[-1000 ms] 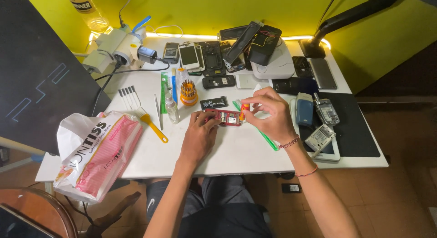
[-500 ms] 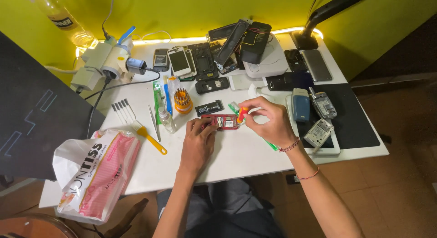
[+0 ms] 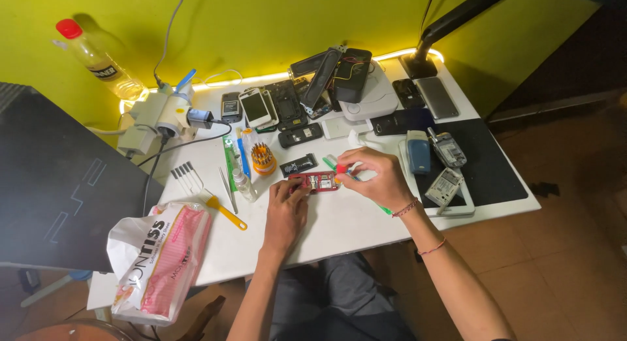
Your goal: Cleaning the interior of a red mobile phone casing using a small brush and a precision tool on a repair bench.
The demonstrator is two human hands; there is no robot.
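Note:
A small red phone body (image 3: pixel 315 182) with its back off lies on the white table (image 3: pixel 339 227). My left hand (image 3: pixel 286 207) presses on its left end and holds it down. Over the phone's right end, my right hand (image 3: pixel 375 176) pinches a green-handled tool (image 3: pixel 334 163) with a red tip, which touches the phone. The tool's green shaft shows again below my right wrist.
Several phones and phone parts (image 3: pixel 313 103) lie along the back of the table. A screwdriver set (image 3: pixel 262 159), tweezers (image 3: pixel 228 188) and a yellow-handled brush (image 3: pixel 215 196) sit left. A tissue pack (image 3: pixel 161 259) hangs off the front left. Black mat (image 3: pixel 486 165) right.
The camera has moved closer and swung slightly, so the table appears larger. Both hands stay on the red phone, my right hand shifted slightly over its right end.

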